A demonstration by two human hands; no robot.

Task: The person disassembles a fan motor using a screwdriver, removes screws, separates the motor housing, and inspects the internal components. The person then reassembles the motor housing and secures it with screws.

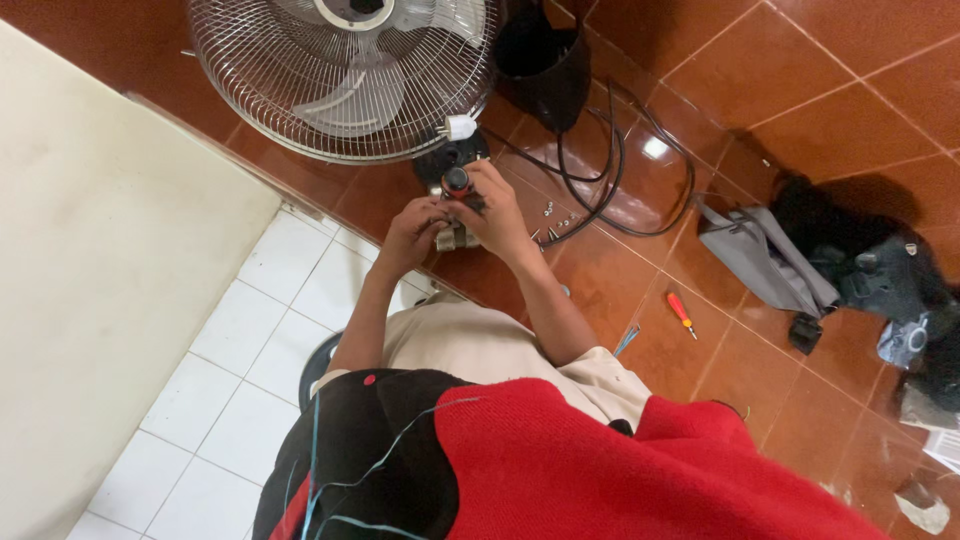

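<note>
Just above the middle of the frame, a screwdriver [457, 181] with a black and red handle stands upright over a small metal part [455, 237]. The right hand [497, 212] is wrapped around the screwdriver's handle, fingers curled tight. The left hand [411, 232] is closed around the metal part from the left side, holding it under the tool. Both hands nearly touch each other. Right of them, a few loose screws [549, 210] lie on the red-brown tiled floor [800, 60], beside a looped black cable [610, 170]. Above, at the top of the frame, is a fan with a wire grille [340, 75]. Lower right of the hands, a small red screwdriver [682, 314] lies on the tiles, and further right a grey bag [760, 260].
</note>
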